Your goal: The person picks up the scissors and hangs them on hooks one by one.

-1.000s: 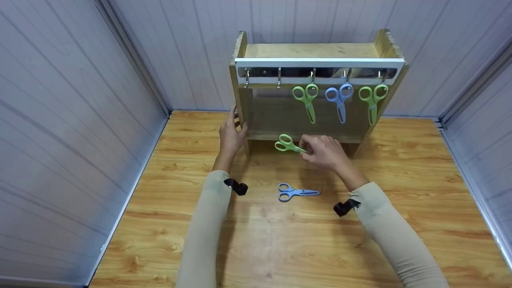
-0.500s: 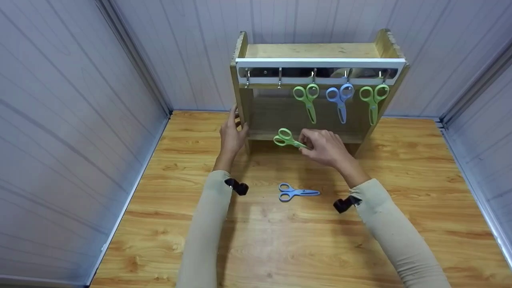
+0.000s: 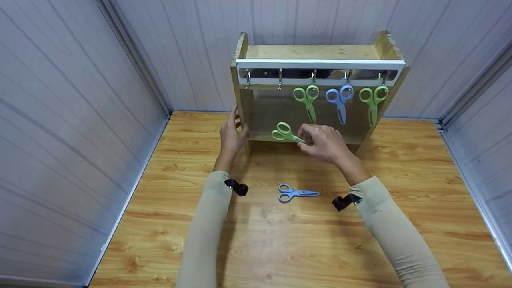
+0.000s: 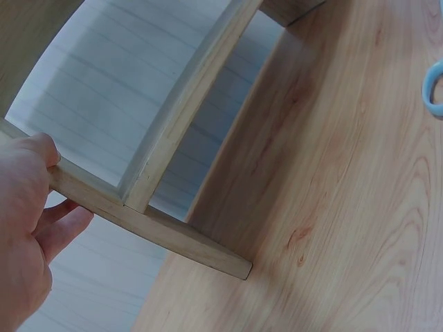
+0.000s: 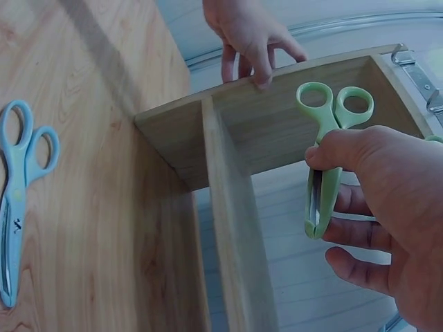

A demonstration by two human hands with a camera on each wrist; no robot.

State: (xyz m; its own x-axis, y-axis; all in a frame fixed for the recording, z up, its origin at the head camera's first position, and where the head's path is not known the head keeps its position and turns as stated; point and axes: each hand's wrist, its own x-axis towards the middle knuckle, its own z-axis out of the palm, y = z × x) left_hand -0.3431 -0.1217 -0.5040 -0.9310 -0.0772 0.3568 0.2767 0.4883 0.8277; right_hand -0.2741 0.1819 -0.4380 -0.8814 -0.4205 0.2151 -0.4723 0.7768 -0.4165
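Note:
My right hand (image 3: 326,145) pinches a pair of green scissors (image 3: 285,133) by the blades, in front of the wooden rack. Its finger loops point away from the hand, up and to the left in the head view. In the right wrist view the thumb lies across the green scissors (image 5: 324,176) just below the loops. My left hand (image 3: 233,136) grips the left side panel (image 4: 104,200) of the rack, thumb on one side and fingers on the other. A pair of blue scissors (image 3: 296,193) lies flat on the wood-grain surface between the forearms.
The wooden rack (image 3: 312,52) stands against the back wall with a metal hook strip (image 3: 296,73). Green scissors (image 3: 307,98), blue scissors (image 3: 340,96) and more green scissors (image 3: 373,100) hang on its right-hand hooks. The two left hooks (image 3: 280,80) hold nothing. Panelled walls (image 3: 60,120) border the surface.
My right hand has lifted the green scissors slightly, up toward the hooks. The left hand stays on the side panel, and the blue scissors on the surface have not moved.

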